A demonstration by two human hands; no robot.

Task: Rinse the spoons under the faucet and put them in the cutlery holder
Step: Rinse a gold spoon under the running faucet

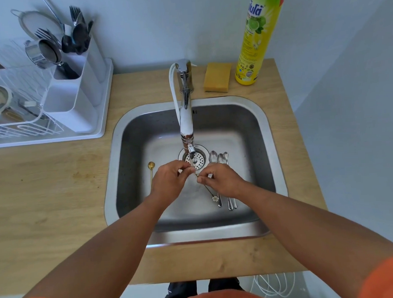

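Observation:
Both hands meet under the faucet (185, 117) spout, over the steel sink (267, 131). A thin gold spoon with a white flower end (210, 192) is pinched by my left hand (170, 182) at its bowl end and by my right hand (222, 180) on its stem. Water runs from the spout onto it. Another gold spoon (151, 171) lies on the sink floor at the left. Three silver spoons (220, 159) lie side by side at the right, partly under my right hand. The white cutlery holder (74, 98) stands at the upper left with forks and dark utensils in it.
A white wire dish rack (11, 113) with metal strainers and a bowl sits beside the holder on a white tray. A yellow sponge (216, 77) and a tall yellow dish-soap bottle (256, 36) stand behind the sink. A wooden counter (45, 191) surrounds it.

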